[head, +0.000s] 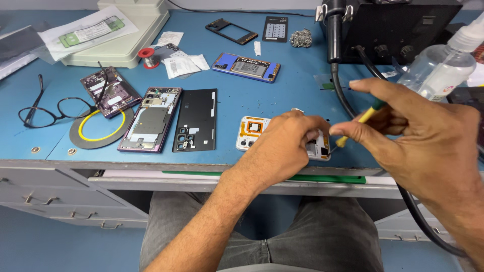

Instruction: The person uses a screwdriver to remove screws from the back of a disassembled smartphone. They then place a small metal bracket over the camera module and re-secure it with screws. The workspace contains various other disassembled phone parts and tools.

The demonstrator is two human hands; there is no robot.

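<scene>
Left hand [287,138] gripping white phone [254,132]; right hand [423,136] pinching yellow screwdriver [364,119]; black hose [348,103] alongside

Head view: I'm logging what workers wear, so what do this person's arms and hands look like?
Both the left hand and right hand are bare: no gloves, rings, watch or wristband visible. Both forearms are bare, no sleeves in view. Grey trousers cover the lap.

Surface [242,103] showing blue. Opened phone [254,132] under hands showing white with orange panel. Tool [364,120] showing yellow shaft, green handle. Second opened phone [151,120] showing purple frame, grey inner plate. Back cover [196,120] showing black. Ring [103,132] showing grey with yellow loop. Spool [146,53] showing red.
</scene>
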